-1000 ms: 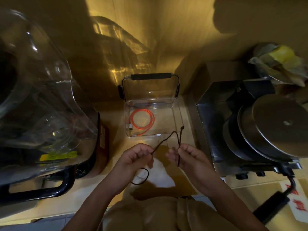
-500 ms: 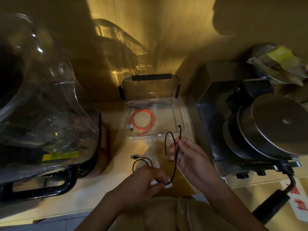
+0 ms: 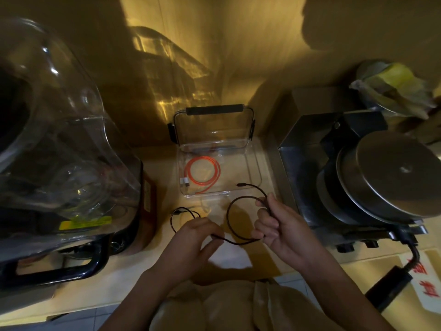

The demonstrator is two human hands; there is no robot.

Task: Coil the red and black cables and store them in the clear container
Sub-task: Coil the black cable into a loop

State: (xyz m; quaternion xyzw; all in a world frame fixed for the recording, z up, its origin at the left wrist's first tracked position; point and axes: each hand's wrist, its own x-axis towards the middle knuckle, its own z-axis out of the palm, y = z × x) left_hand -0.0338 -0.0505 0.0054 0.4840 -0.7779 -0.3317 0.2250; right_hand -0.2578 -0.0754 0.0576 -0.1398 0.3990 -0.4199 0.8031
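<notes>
Here the black cable loops between both hands.

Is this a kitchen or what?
Probably a kitchen or drink-shop counter. A big blender jug stands on the left, a steel machine on the right, and the hands coil a black cable between them.

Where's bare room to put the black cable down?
The container's right half, beside the red cable, is bare. So is the counter strip between blender and left hand. Crowded: right side, by the metal appliance.
</notes>
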